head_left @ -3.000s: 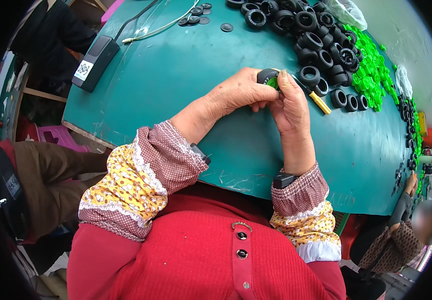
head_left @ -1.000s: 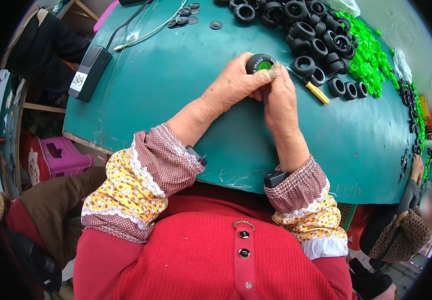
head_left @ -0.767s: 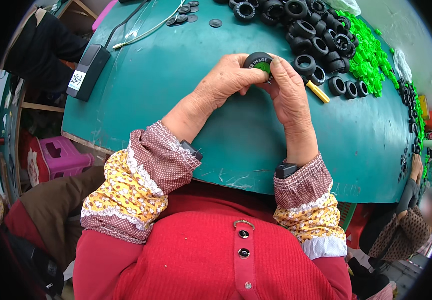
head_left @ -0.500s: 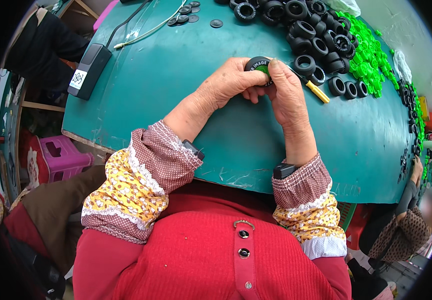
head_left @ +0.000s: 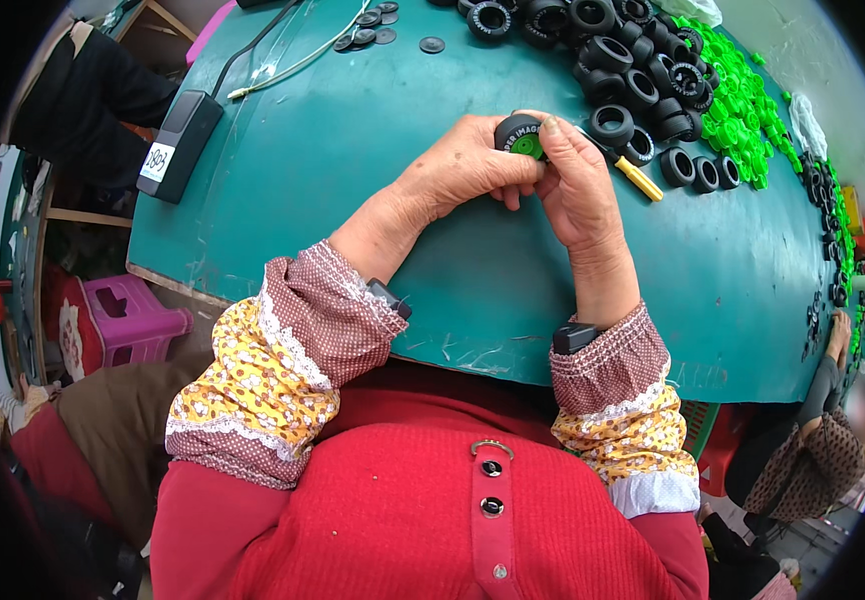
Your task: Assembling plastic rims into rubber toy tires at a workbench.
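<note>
A small black toy tyre with a green hub inside it (head_left: 521, 137) is held upright between both hands over the table. My left hand (head_left: 468, 160) grips it from the left, the thumb laid along its lower edge. On the other side my right hand (head_left: 575, 170) pinches it, thumb against the rim. Fingers hide part of the tyre's right side. A screwdriver with a yellow handle (head_left: 639, 180) lies just right of my right hand, its shaft pointing toward the hand and partly hidden.
Loose black tyres (head_left: 643, 85) are heaped at the far right beside a pile of green hubs (head_left: 738, 125). Flat black discs (head_left: 432, 45) and a pale cable (head_left: 303, 62) lie at the far left, near a black power box (head_left: 181, 145). A co-worker's hand (head_left: 839, 338) reaches in at right.
The tyre has turned in my fingers, showing more of its tread and the green hub lower down. My left thumb has slid down a little.
</note>
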A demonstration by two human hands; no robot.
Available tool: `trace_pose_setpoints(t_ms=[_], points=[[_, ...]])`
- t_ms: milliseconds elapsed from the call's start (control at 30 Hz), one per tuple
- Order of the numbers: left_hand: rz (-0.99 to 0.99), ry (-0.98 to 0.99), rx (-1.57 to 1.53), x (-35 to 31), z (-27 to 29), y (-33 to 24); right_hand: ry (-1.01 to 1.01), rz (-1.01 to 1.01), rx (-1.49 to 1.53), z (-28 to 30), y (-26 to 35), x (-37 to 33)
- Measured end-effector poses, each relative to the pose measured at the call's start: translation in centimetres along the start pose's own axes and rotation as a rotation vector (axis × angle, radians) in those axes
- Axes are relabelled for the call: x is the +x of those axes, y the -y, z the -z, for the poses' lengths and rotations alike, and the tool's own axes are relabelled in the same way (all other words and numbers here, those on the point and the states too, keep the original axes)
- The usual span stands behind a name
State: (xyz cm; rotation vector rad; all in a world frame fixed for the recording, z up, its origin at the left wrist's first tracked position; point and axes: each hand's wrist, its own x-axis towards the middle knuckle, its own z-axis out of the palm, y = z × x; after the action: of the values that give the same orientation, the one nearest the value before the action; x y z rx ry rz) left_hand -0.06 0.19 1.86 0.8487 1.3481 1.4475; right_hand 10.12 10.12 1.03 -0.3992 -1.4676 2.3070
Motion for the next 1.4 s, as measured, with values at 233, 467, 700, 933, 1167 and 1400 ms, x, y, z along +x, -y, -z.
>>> trace_pose_setpoints(t_ms=[233, 467, 700, 933, 1167, 1400], points=[[0.002, 0.007, 0.041, -0.1, 0.0, -0.2, -0.047, 0.017, 0.006, -0.8, -0.2, -0.1], [0.078, 0.066, 0.147, 0.3, 0.4, 0.1, -0.082, -0.045, 0.081, -0.6, -0.5, -0.3], [-0.027, -0.08, -0.032, 0.4, -0.5, 0.4, -0.061, 0.054, 0.157, -0.2, -0.9, 0.1], [-0.138, -0.279, -0.007, 0.2, -0.5, 0.5, -0.179, 0.098, 0.221, -1.5, -0.9, 0.2], [-0.169, -0.167, -0.011, 0.8, -0.4, 0.9, -0.109, 0.052, 0.307, -1.0, -1.2, -0.2], [-0.032, -0.005, -0.059, 0.0, 0.2, 0.1, -0.029, 0.078, 0.068, -0.8, -0.4, 0.0]])
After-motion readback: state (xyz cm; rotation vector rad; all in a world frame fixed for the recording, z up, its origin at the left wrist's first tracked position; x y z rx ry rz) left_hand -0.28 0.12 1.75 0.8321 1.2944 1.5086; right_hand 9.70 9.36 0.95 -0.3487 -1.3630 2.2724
